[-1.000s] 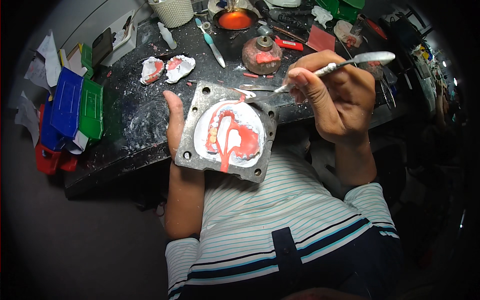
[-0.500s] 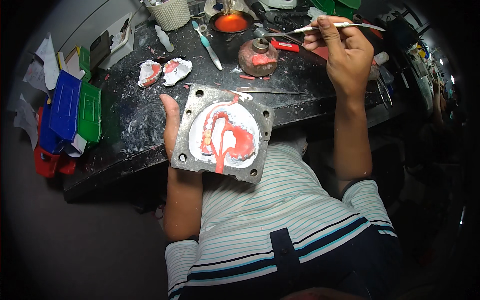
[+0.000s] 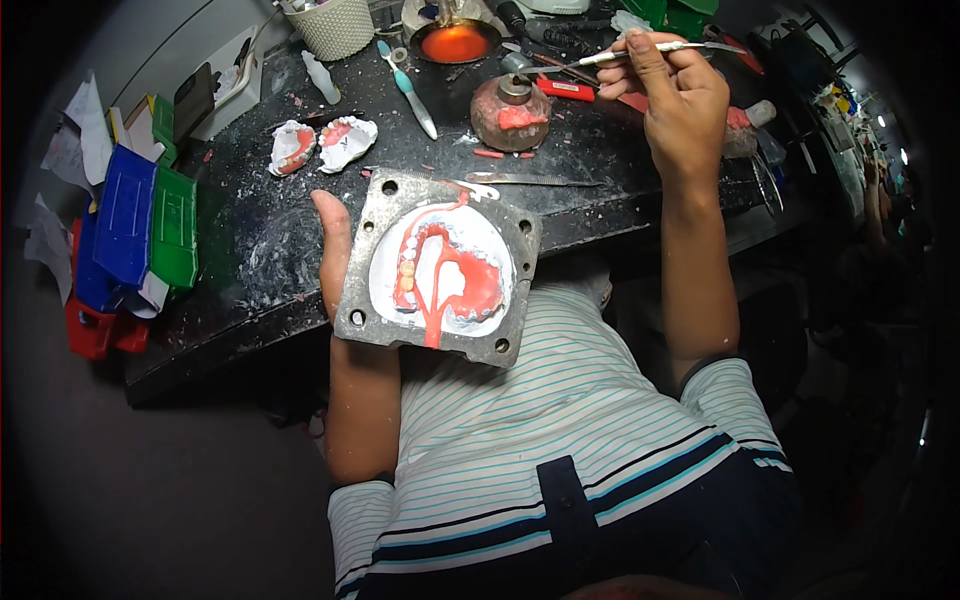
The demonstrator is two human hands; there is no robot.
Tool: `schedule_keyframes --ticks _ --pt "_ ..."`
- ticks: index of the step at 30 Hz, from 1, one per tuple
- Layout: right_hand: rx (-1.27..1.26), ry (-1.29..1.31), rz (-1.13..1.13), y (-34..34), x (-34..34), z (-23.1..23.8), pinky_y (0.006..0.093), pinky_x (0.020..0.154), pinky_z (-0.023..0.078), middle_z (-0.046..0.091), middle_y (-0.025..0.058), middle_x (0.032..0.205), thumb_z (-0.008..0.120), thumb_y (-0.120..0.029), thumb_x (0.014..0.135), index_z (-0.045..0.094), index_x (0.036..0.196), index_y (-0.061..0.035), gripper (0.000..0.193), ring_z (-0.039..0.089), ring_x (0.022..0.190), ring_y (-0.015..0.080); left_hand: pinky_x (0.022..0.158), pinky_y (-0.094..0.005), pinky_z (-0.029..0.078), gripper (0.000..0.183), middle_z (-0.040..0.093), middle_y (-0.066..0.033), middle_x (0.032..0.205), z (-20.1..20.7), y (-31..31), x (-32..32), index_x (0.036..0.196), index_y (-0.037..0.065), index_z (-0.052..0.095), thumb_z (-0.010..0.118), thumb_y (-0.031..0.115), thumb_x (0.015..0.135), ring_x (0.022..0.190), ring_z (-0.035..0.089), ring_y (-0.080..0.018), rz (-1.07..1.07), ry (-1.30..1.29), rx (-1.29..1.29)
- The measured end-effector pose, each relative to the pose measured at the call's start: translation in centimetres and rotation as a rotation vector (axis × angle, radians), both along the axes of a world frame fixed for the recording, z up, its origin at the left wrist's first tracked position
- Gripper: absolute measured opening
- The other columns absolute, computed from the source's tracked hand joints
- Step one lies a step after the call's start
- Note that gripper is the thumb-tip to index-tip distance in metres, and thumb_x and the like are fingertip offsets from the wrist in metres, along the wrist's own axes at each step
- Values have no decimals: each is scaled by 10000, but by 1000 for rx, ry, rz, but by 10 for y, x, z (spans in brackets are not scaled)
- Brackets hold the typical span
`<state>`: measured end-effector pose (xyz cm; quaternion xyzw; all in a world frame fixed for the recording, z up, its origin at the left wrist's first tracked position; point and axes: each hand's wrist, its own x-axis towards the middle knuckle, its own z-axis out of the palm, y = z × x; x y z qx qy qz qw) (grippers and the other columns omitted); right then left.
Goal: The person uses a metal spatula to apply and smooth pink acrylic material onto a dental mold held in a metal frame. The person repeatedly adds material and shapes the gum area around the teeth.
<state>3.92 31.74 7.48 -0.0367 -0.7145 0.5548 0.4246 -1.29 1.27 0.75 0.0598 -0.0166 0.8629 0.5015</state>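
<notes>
My left hand [image 3: 333, 232] holds a square metal denture flask [image 3: 362, 265] from below, its thumb along the left side and its other fingers hidden. White plaster fills the flask's round middle. Set in it is a pinkish-red wax denture [image 3: 478, 288] with teeth, some of them yellowish, and red wax strips run to the rim. Up at the right, my right hand [image 3: 688, 112] grips a wax spatula [image 3: 604, 57] with a white handle. Its thin blade points left, with the end at the top of a round, wax-smeared spirit burner [image 3: 500, 128]; no flame can be made out.
Two plaster dental models [image 3: 347, 146] with red wax lie on the black bench. Nearby are a teal-and-white toothbrush [image 3: 408, 90], a metal knife [image 3: 535, 180], a red lighter [image 3: 566, 90] and a dish of red wax [image 3: 455, 42]. Blue [image 3: 130, 220] and green [image 3: 178, 235] bins stand left.
My right hand has moved slightly left, bringing the spatula's blade end closer over the burner. The flask stays in my left hand; the whole view has shifted a little.
</notes>
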Motion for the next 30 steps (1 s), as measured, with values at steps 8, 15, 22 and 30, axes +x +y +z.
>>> schedule_keyframes --ticks 8,15,22,30 --pt "-35 3 73 9 9 -2 260 617 579 721 156 905 616 -149 1055 687 1032 73 234 695 705 159 1059 -564 512 956 581 -269 1403 2 -2 0 1449 -58 466 408 766 969 1245 621 -396 46 -12 -69" --pt "-168 -226 -19 47 29 -38 195 537 405 676 67 756 661 -201 1035 723 984 41 256 583 631 77 1008 -523 558 883 643 -245 1318 -1 -3 -4 1395 -48 526 419 730 991 1168 671 -368 99 7 -157" --pt "-226 -63 444 -8 44 -9 192 547 467 713 99 877 597 -185 1067 704 1065 54 262 627 675 94 1014 -531 557 878 640 -260 1314 2 -3 1 1390 -60 524 417 719 998 1175 669 -375 101 56 -140" --pt "-269 -149 511 -49 35 -18 188 500 460 703 72 857 620 -197 1058 724 1055 23 243 620 665 82 1055 -592 502 967 578 -321 1387 -5 -7 -5 1435 -109 474 415 744 984 1228 621 -446 50 46 -162"
